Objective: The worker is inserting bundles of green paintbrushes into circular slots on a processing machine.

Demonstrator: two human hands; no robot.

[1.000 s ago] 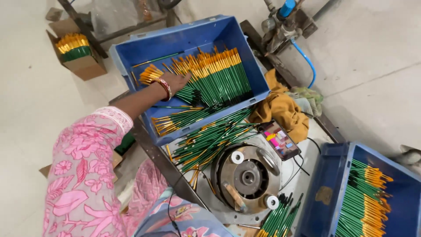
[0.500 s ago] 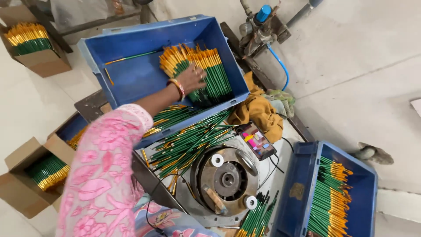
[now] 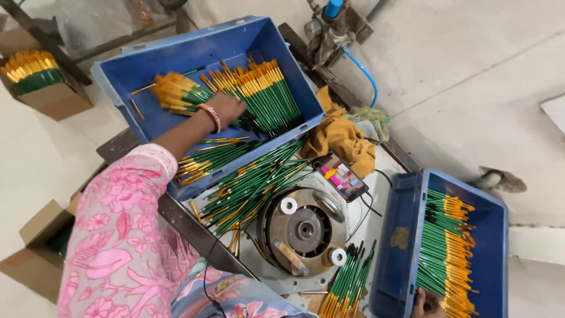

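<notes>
My left hand (image 3: 225, 108), in a pink floral sleeve with a bangle at the wrist, reaches into the big blue crate (image 3: 126, 70). It is closed on a bunch of green brushes with orange tips (image 3: 176, 91) that points left over the crate floor. A larger pile of the same brushes (image 3: 265, 94) lies just right of the hand. Only part of my right hand (image 3: 426, 303) shows at the bottom edge. It rests beside the brushes (image 3: 447, 247) in a second blue crate (image 3: 400, 235).
More brushes (image 3: 247, 188) lie loose across the metal bench by a round steel machine disc (image 3: 303, 229). A phone (image 3: 341, 176) and a yellow rag (image 3: 344, 141) sit behind it. Cardboard boxes of brushes (image 3: 35, 73) stand on the floor at left.
My left hand went from the crate's left side to the main pile, then drew a bunch back leftward. The view has swung, so the right crate shows more fully.
</notes>
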